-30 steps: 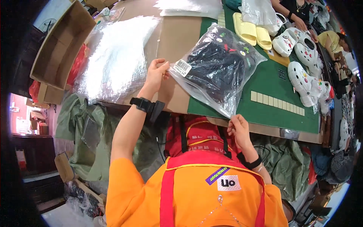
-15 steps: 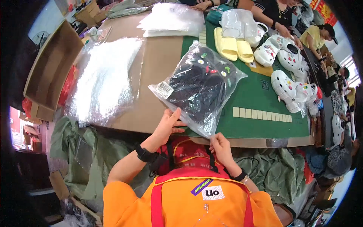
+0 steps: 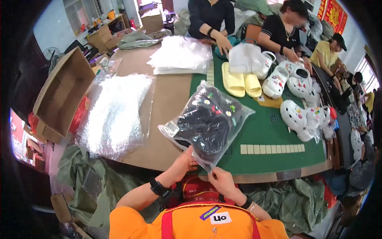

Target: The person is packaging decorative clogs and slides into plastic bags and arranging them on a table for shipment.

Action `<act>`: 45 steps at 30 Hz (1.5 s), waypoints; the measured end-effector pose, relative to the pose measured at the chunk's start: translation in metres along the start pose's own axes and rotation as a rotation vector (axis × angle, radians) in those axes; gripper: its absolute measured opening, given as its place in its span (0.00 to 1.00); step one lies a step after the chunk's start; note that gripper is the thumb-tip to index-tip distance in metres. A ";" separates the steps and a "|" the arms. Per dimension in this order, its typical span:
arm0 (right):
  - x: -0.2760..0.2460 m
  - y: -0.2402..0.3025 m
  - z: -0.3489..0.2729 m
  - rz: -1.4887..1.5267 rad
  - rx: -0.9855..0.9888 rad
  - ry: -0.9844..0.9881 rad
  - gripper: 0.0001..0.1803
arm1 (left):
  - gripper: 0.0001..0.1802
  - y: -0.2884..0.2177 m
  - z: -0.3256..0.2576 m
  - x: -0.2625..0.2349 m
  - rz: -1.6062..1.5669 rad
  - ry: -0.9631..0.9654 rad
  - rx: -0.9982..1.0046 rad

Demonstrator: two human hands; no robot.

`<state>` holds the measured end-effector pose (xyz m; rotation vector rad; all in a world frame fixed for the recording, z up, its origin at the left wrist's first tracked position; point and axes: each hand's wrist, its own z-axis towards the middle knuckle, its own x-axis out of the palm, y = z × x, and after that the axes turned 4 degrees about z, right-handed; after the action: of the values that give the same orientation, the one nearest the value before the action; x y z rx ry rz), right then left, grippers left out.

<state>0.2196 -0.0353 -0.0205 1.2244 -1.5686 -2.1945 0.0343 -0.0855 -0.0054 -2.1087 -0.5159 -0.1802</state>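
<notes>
Where the clear bag sits: at the bench's near edge, roughly midway between the two near corners, its lowest corner pulled toward the person; I cannot tell whether it rests flat.
Inside the bag: dark shoes with small coloured charms.
Bag's label: a white sticker at the left corner.
Right hand: its fingers are clamped on the bag's lowest corner.
Left hand: its fingers are at the bag's lower left edge; I cannot tell whether they grip it.
Green mat: covers the right part of the bench, partly behind the bag.
Shiny plastic sleeves: spread toward the near left corner.
White sheets: piled near the far edge.
Yellow slippers: side by side toward the far edge, right of the sheets.
White clogs: along the right edge, charms on top.
Cardboard box: open, tilted, by the left edge.
Co-worker's hand: over the far edge, near the slippers.
</notes>
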 end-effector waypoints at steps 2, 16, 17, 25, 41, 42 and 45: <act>-0.004 0.003 0.000 0.010 0.050 0.084 0.09 | 0.26 0.005 -0.006 0.004 0.018 -0.028 0.056; 0.028 0.015 0.012 -0.149 -0.405 0.155 0.05 | 0.20 -0.014 0.014 -0.026 -0.231 -0.191 0.205; 0.028 0.015 0.010 -0.153 -0.393 0.182 0.05 | 0.20 -0.016 0.014 -0.028 -0.281 -0.159 0.136; 0.033 0.012 0.006 -0.015 -0.314 0.122 0.06 | 0.14 -0.010 0.028 -0.044 -0.240 -0.190 0.190; -0.032 -0.014 -0.015 0.121 -0.131 -0.086 0.06 | 0.11 -0.064 -0.001 -0.022 -0.318 -0.075 0.395; -0.038 -0.016 -0.017 0.101 -0.104 -0.113 0.05 | 0.11 -0.072 -0.003 -0.024 -0.314 -0.105 0.358; -0.054 -0.025 -0.023 0.086 -0.006 -0.235 0.03 | 0.12 -0.107 -0.020 -0.021 -0.306 -0.144 0.387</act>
<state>0.2782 -0.0097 -0.0164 0.9050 -1.6629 -2.3553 -0.0287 -0.0568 0.0808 -1.6661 -0.8856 -0.0932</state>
